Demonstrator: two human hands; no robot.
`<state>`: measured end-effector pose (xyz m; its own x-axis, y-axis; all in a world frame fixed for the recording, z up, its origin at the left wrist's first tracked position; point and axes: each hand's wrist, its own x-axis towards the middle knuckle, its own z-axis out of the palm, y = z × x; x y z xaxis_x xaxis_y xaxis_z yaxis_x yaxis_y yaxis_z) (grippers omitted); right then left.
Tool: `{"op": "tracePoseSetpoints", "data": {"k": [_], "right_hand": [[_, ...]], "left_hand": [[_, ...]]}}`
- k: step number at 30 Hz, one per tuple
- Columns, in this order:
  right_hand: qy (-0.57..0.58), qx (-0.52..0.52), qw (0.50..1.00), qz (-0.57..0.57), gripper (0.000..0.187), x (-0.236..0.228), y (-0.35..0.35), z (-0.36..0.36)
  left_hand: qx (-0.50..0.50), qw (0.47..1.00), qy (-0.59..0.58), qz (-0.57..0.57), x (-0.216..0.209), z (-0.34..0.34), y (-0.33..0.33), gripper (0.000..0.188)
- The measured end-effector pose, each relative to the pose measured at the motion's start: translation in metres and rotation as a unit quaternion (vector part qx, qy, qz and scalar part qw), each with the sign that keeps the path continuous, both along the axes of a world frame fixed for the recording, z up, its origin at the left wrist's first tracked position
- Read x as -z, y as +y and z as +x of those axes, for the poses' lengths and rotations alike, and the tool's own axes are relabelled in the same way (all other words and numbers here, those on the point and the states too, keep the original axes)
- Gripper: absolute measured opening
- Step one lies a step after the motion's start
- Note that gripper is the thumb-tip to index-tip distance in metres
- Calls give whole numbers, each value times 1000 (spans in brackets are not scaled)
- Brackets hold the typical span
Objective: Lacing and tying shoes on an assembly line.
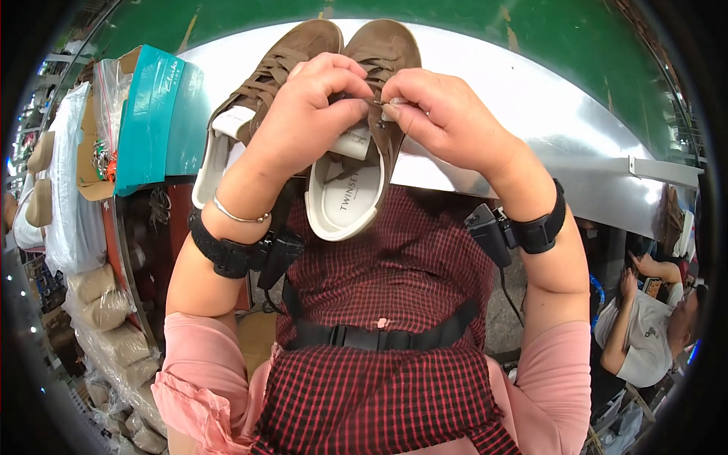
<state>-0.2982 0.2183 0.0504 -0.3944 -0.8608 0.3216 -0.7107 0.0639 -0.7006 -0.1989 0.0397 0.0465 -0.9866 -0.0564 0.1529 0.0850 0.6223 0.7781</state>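
Two brown sneakers with white insoles lie side by side on the metal table, toes pointing away from me. Over the right sneaker (394, 49), both hands meet beside its lacing. My left hand (315, 110) is closed in a pinch, thumb against forefinger. Facing it, my right hand (444, 114) also pinches with thumb and forefinger. A thin dark shoelace (377, 102) shows between the fingertips; its end is mostly covered by them. The left sneaker (284, 57) rests partly behind my left wrist, its laces threaded across the tongue.
The shiny metal table (546, 125) curves ahead of me, with green floor beyond. On the left stand a teal box (152, 114) and plastic-wrapped packets (110, 326). A metal bracket (663, 171) juts at the right edge. At lower right, another person (644, 334) sits working.
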Motion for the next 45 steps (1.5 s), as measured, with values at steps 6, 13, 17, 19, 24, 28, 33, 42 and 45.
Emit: {"op": "tracePoseSetpoints", "data": {"k": [6, 13, 17, 19, 24, 28, 33, 42, 45], "right_hand": [[14, -45, 999, 13, 12, -5, 0, -9], [99, -84, 990, 59, 11, -17, -5, -15], [98, -87, 991, 41, 11, -17, -6, -14], [87, -84, 991, 59, 11, -20, -7, -11], [98, -73, 988, 92, 13, -20, -10, -9], [82, -64, 988, 111, 13, -15, -13, -9], [52, -55, 993, 92, 14, -9, -13, -8], [152, 53, 987, 15, 7, 9, -6, 13], [189, 81, 978, -36, 9, 17, -5, 19]], "left_hand": [[67, 985, -83, 138, -7, -6, -10, 9], [101, 982, -59, 148, -13, -9, -16, 10], [94, 986, -43, 129, -10, -10, -13, 8], [84, 988, -34, 126, -7, -9, -11, 7], [38, 993, -24, 111, -1, -6, -6, 7], [51, 986, -41, 150, -2, -6, -7, 6], [69, 993, -16, 93, -9, -7, -7, 5], [77, 996, 40, 24, -7, -4, -2, 10], [73, 995, 67, -5, -7, -2, 0, 9]]}}
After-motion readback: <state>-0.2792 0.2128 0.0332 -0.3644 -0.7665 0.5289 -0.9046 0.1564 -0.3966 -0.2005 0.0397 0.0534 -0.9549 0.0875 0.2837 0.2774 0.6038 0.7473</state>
